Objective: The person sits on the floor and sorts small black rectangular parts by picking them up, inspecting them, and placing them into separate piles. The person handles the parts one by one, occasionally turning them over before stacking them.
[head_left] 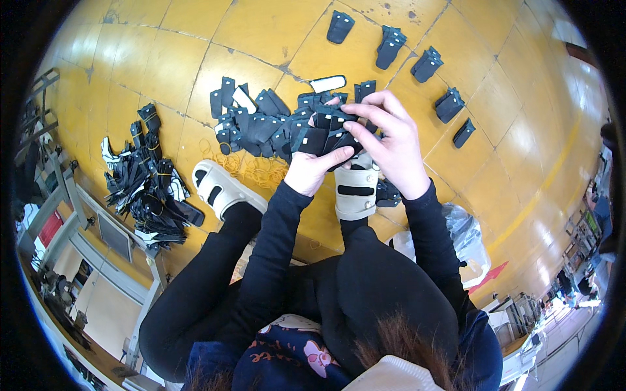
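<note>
A handful of flat black fabric pieces [330,125] with small white tags is held up above the floor, between my two hands. My left hand [312,172] grips them from below, its thumb laid across the front. From the right, my right hand [399,140] pinches at the upper edge of the same pieces with its thumb and fingertips. Just behind and to the left, a loose heap of similar black pieces [259,128] lies on the floor, a few showing white sides. Yellow rubber bands [257,171] are scattered in front of that heap.
Bundled black pieces [147,189] form a pile at the left, beside a metal frame [77,225]. Several small stacks [390,51] sit apart on the yellow floor [515,137] at the far right. A clear plastic bag [467,238] lies by my right arm. My beige clogs [225,189] flank the bands.
</note>
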### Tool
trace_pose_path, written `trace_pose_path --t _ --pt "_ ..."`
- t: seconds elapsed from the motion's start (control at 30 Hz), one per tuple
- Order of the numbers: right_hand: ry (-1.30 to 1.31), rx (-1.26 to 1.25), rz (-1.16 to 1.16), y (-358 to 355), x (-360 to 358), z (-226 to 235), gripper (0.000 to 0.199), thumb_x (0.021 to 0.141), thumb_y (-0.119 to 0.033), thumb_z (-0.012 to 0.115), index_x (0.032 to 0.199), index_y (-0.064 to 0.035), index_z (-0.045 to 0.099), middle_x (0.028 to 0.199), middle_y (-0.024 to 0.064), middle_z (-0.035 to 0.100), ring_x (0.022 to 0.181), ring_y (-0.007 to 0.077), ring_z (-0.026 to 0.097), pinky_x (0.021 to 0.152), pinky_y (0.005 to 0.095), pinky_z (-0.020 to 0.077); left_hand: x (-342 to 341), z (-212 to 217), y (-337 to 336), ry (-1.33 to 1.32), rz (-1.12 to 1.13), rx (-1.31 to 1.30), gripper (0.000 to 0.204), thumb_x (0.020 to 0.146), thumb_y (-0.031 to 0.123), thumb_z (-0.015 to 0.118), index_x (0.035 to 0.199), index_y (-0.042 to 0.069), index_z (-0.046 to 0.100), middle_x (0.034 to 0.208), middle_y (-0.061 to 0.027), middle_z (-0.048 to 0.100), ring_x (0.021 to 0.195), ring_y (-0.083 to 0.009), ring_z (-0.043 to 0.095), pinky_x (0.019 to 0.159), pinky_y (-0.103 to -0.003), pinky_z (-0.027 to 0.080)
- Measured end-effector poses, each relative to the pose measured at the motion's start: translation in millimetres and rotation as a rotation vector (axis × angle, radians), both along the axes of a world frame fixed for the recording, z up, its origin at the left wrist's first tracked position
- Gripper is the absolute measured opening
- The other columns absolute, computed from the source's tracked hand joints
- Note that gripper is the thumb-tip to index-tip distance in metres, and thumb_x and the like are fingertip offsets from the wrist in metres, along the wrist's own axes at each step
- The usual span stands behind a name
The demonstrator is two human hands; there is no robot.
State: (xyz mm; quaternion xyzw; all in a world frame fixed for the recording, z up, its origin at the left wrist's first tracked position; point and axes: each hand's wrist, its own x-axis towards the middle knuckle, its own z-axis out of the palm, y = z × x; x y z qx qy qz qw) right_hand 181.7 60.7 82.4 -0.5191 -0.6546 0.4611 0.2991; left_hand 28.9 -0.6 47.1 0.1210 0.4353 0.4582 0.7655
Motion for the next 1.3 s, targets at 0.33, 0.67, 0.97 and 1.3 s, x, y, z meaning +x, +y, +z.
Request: trace_pose_path --t 0.33,0.67,0.97,1.3 --pt "0.178 -0.192 -0.015 -6 5 -3 0.012 0.080 0.002 0.063 0.091 0.0001 0.058 0.085 0.0042 0.063 0.082 0.0109 0.057 0.075 0.0251 0.0462 2 -1 4 -0.077 0.065 -0.056 0.048 0.097 0.026 0.050 0.141 0.014 0.036 0.115 -0.0043 0.058 0.087 -0.0127 0.060 0.053 -0.025 0.049" --pt "0.239 -0.048 -0.419 9 14 -2 0.027 0.089 -0.002 0.060 0.115 -0.0024 0.055 0.092 0.0061 0.064 0.087 0.0095 0.060 0.078 0.0240 0.0479 -1 10 11 -0.104 -0.083 -0.117 0.044 0.096 0.022 0.050 0.138 0.013 0.040 0.102 -0.0091 0.067 0.060 -0.0062 0.055 0.041 -0.018 0.034" --pt "-0.034 -0.067 -0.132 27 33 -12 0.028 0.087 0.003 0.057 0.114 -0.0011 0.057 0.103 0.0009 0.063 0.089 0.0077 0.057 0.080 0.0209 0.0449 -5 8 6 -0.015 -0.149 -0.158 0.045 0.091 0.019 0.050 0.134 0.009 0.039 0.105 -0.0187 0.066 0.071 -0.0118 0.063 0.042 -0.019 0.039" --pt "-0.152 0.143 0.171 -23 9 -116 0.029 0.085 -0.004 0.061 0.113 -0.0016 0.059 0.101 0.0143 0.064 0.092 0.0225 0.063 0.082 0.0307 0.0484 -6 -14 -4 0.004 -0.047 -0.123 0.031 0.096 0.028 0.049 0.119 0.008 0.049 0.092 -0.0110 0.068 0.063 -0.0113 0.062 0.041 -0.019 0.038"
